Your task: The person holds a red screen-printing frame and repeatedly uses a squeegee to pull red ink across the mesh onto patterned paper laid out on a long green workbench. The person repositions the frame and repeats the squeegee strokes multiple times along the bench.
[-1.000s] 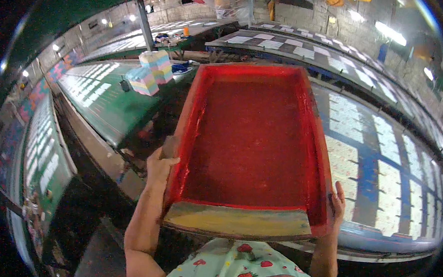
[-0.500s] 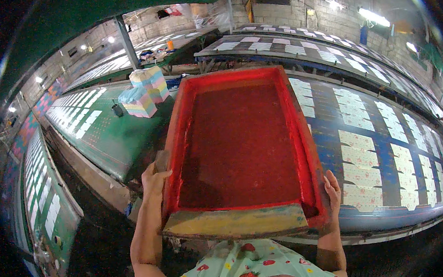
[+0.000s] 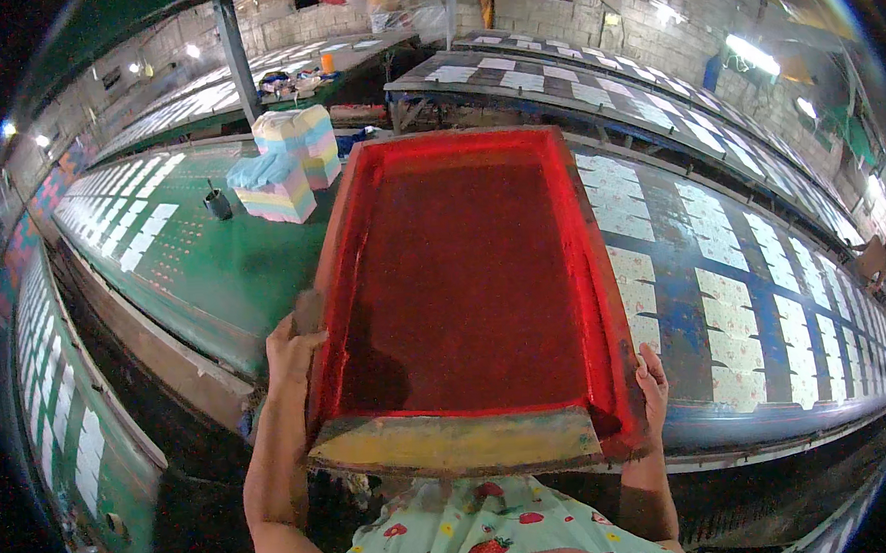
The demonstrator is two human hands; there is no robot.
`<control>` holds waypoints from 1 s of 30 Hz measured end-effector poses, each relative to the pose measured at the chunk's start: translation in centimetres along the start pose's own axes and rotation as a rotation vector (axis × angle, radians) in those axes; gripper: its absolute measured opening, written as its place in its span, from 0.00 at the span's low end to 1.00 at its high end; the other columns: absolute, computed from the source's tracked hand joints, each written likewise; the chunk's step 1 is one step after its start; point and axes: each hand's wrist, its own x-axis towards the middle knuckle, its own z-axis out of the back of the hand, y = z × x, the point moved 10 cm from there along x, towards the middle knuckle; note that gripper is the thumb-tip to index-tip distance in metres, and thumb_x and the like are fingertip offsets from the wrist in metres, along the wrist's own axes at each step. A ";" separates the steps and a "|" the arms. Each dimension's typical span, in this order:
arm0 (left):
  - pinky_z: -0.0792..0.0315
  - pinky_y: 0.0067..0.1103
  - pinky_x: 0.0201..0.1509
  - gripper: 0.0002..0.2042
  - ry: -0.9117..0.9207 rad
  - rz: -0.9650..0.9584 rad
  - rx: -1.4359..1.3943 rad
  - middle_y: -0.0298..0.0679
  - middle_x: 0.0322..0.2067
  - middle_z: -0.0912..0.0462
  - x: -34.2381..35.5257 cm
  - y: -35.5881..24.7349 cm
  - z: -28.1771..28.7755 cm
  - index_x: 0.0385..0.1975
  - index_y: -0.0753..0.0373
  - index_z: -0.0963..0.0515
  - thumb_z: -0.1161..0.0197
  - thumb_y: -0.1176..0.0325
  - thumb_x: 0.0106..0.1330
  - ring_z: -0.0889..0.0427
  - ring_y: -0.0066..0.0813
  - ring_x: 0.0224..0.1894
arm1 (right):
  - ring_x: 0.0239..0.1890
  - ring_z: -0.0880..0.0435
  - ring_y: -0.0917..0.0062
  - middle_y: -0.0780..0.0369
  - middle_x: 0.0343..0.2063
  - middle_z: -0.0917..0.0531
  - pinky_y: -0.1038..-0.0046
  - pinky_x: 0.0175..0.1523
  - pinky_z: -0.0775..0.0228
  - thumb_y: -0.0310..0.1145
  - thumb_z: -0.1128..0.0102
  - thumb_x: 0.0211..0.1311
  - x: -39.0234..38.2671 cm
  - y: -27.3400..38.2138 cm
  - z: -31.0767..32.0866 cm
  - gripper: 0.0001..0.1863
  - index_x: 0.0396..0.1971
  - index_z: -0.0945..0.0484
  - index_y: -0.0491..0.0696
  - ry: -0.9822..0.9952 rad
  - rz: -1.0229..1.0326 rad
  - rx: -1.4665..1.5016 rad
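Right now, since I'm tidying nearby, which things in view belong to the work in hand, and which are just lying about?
In hand:
- red frame, held at its sides by the left hand and right hand

Apparently just lying about:
- pastel stacks and dark cup on the green table
- orange container farther off

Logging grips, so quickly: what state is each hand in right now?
Left hand: closed on the left side of the red frame.
Right hand: holding the red frame at its right side.
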 end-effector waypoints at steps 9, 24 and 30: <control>0.21 0.28 0.63 0.28 -0.035 0.070 0.160 0.40 0.53 0.08 3.0 -1.6 0.7 0.60 0.71 0.13 0.21 0.80 0.56 0.13 0.32 0.54 | 0.65 0.10 0.54 0.42 0.68 0.16 0.50 0.70 0.15 0.24 0.35 0.75 -0.2 -5.1 3.1 0.34 0.79 0.32 0.37 -0.136 -0.040 0.029; 0.20 0.35 0.68 0.38 0.136 0.126 0.061 0.47 0.57 0.09 25.2 5.0 7.8 0.71 0.66 0.19 0.17 0.70 0.55 0.11 0.43 0.58 | 0.67 0.12 0.52 0.44 0.68 0.17 0.47 0.71 0.17 0.27 0.35 0.75 2.1 -17.9 -12.4 0.34 0.78 0.31 0.41 -0.117 0.099 -0.080; 0.22 0.30 0.69 0.34 0.305 0.048 0.107 0.41 0.61 0.09 32.4 5.0 6.3 0.68 0.65 0.15 0.20 0.76 0.56 0.12 0.34 0.60 | 0.70 0.15 0.49 0.43 0.71 0.20 0.46 0.74 0.20 0.39 0.39 0.81 1.1 -18.9 -19.4 0.33 0.78 0.32 0.41 -0.154 0.205 -0.264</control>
